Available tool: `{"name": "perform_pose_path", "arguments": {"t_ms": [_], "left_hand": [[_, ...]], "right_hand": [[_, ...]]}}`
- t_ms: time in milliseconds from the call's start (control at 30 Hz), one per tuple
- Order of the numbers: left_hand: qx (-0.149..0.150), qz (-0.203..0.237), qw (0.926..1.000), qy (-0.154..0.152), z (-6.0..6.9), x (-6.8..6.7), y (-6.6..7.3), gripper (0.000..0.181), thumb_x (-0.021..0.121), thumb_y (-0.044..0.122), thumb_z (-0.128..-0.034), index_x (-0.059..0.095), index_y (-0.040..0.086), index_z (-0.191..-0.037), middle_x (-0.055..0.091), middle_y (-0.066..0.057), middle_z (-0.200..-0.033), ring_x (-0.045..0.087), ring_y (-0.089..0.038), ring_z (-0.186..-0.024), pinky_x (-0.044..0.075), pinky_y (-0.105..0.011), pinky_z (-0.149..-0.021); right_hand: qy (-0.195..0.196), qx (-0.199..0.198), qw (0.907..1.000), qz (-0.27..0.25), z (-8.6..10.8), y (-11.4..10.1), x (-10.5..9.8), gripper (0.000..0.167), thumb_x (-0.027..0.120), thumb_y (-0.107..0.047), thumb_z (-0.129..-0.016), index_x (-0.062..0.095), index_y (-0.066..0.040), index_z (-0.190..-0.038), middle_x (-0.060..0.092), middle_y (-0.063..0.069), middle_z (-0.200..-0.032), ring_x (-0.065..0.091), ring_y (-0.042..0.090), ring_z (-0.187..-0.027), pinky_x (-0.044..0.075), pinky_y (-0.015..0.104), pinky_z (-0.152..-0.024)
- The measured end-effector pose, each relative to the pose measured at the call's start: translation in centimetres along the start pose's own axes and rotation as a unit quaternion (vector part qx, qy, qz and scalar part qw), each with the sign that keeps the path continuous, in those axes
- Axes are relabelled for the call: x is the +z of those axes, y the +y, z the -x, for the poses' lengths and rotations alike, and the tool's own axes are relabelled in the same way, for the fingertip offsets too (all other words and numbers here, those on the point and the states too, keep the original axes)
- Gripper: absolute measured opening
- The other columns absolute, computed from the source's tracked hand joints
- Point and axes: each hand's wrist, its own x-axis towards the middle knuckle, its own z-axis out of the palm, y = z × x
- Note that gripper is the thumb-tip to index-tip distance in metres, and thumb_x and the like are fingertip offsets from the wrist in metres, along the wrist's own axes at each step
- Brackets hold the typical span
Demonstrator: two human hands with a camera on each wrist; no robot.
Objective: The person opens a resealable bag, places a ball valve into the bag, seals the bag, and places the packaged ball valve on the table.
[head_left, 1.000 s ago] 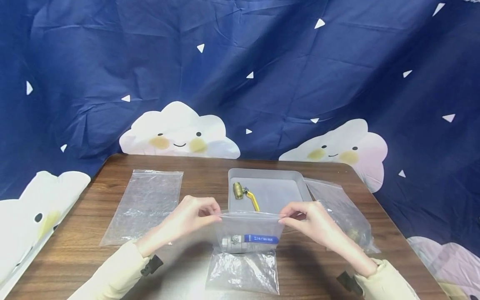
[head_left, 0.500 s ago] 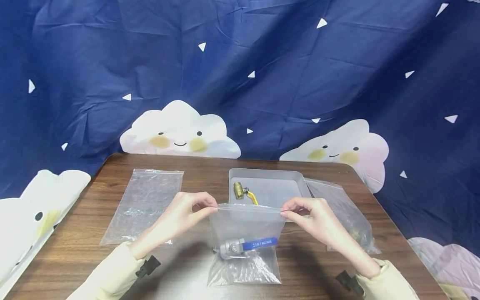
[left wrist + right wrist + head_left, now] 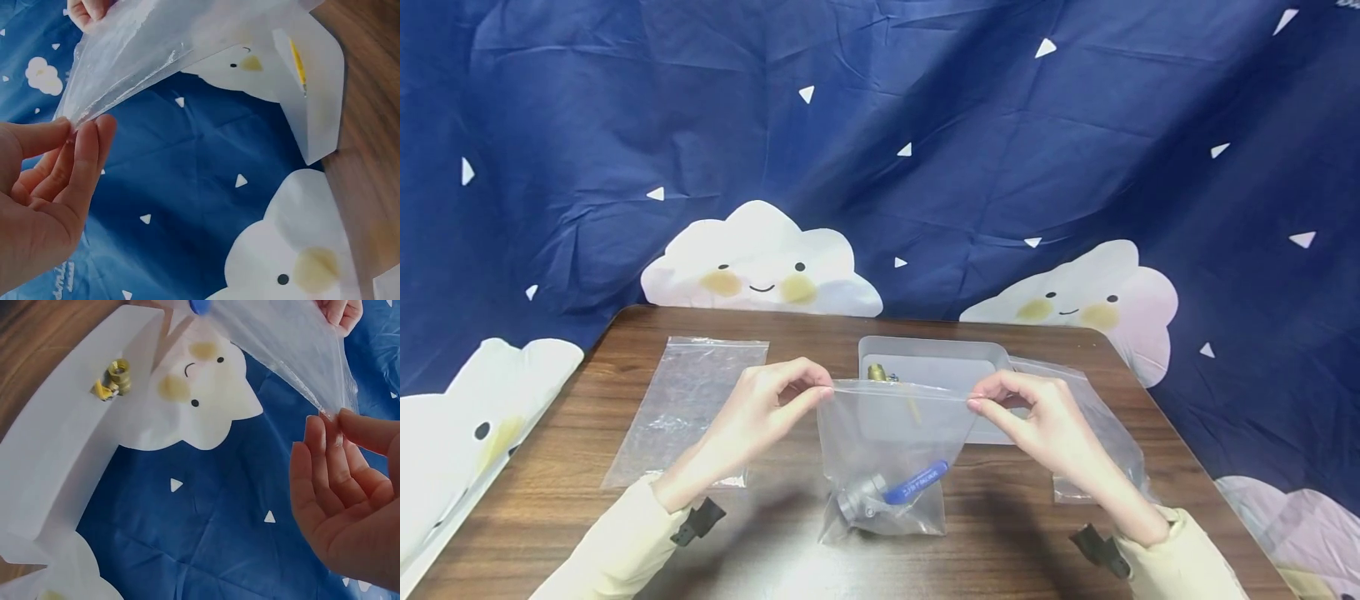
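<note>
A clear zip bag [image 3: 891,429] hangs between my two hands in the head view. My left hand [image 3: 775,404] pinches one top corner between thumb and fingers; my right hand [image 3: 1037,417] pinches the opposite corner. At the bottom of the bag lies a metal ball valve [image 3: 861,497] with a blue lever handle [image 3: 917,483], tilted. The left wrist view shows the bag's corner at the fingertips of the left hand [image 3: 56,169]. In the right wrist view, thumb and fingers of the right hand [image 3: 347,481] hold the other corner.
Behind the bag stands a grey tray [image 3: 992,354] holding a brass ball valve [image 3: 877,372] with a yellow handle. A flat clear bag [image 3: 677,408] lies to the left on the wooden table [image 3: 805,333]. Another clear bag [image 3: 1097,417] lies right of the tray, partly behind my right arm.
Both hands have raised the bag's top edge. The bag has stretched upright, and the blue-handled valve inside has slid down and tilted. The bag now covers part of the tray.
</note>
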Motion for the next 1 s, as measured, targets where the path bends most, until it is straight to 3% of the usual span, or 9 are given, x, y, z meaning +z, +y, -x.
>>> {"name": "perform_pose_path", "arguments": {"t_ms": [367, 700, 1000], "left_hand": [[0.014, -0.004, 0.9996, 0.026, -0.4, -0.9, 1.1, 0.008, 0.074, 0.012, -0.0880, 0.070, 0.018, -0.090, 0.073, 0.009, -0.082, 0.064, 0.001, -0.074, 0.056, -0.019, -0.067], [0.014, -0.012, 0.9991, 0.038, -0.5, -1.4, 1.3, 0.008, 0.076, 0.015, -0.0866, 0.070, 0.019, -0.089, 0.073, 0.010, -0.082, 0.063, 0.002, -0.071, 0.055, -0.017, -0.065], [0.009, -0.018, 0.9983, 0.054, -0.7, -1.6, 1.2, 0.008, 0.078, 0.018, -0.0845, 0.071, 0.021, -0.087, 0.073, 0.011, -0.080, 0.066, 0.003, -0.072, 0.055, -0.015, -0.066]], "right_hand": [[0.031, -0.006, 0.9995, 0.001, -0.5, -0.9, -1.0, 0.013, 0.079, -0.012, -0.083, 0.073, -0.023, -0.087, 0.072, -0.012, -0.078, 0.059, -0.002, -0.066, 0.048, 0.013, -0.058], [0.041, -0.007, 0.9991, 0.007, -0.8, -1.0, -1.4, 0.015, 0.081, -0.012, -0.081, 0.072, -0.023, -0.087, 0.072, -0.013, -0.078, 0.061, -0.004, -0.069, 0.049, 0.010, -0.064], [0.078, -0.026, 0.9966, -0.006, -0.9, -1.2, -1.0, 0.018, 0.083, -0.007, -0.077, 0.073, -0.022, -0.083, 0.073, -0.009, -0.076, 0.057, -0.004, -0.067, 0.045, 0.009, -0.062]]}}
